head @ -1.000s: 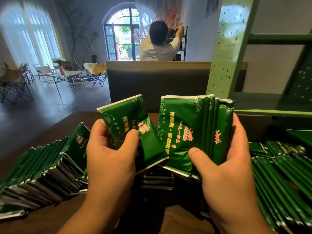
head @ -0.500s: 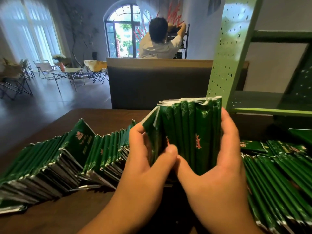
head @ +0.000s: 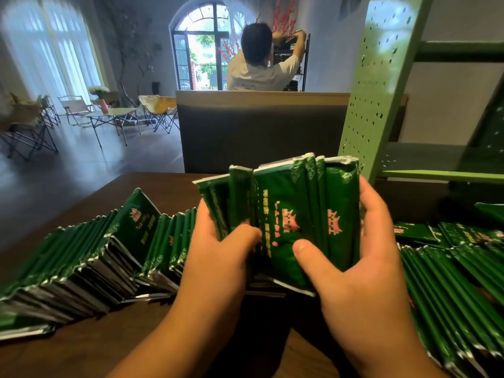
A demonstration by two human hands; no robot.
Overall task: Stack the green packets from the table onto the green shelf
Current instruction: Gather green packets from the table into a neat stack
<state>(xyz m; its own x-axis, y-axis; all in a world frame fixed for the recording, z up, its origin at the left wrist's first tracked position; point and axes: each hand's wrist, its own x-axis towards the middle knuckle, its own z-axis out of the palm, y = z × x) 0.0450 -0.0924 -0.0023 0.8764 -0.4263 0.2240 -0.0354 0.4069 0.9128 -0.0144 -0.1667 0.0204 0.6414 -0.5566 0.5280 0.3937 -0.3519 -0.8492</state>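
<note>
An upright bundle of green packets [head: 297,211] with pink print is held between both hands above the dark wooden table [head: 152,186]. My left hand [head: 218,257] grips its left side, thumb on the front. My right hand [head: 362,257] grips the right side, thumb pressed on the front packet. A long row of green packets [head: 90,255] leans along the table to the left. More green packets [head: 450,282] lie at the right. The green shelf [head: 441,174] with its perforated upright stands at the right, just behind the bundle.
A grey partition [head: 259,132] stands behind the table. Beyond it a person in a white shirt [head: 259,69] reaches into a black rack. Folding chairs and a small table [head: 109,113] stand at the far left by the windows.
The bundle has fanned open a little at its left, showing a packet face. The left hand has shifted left along the bundle. Both hands still hold it.
</note>
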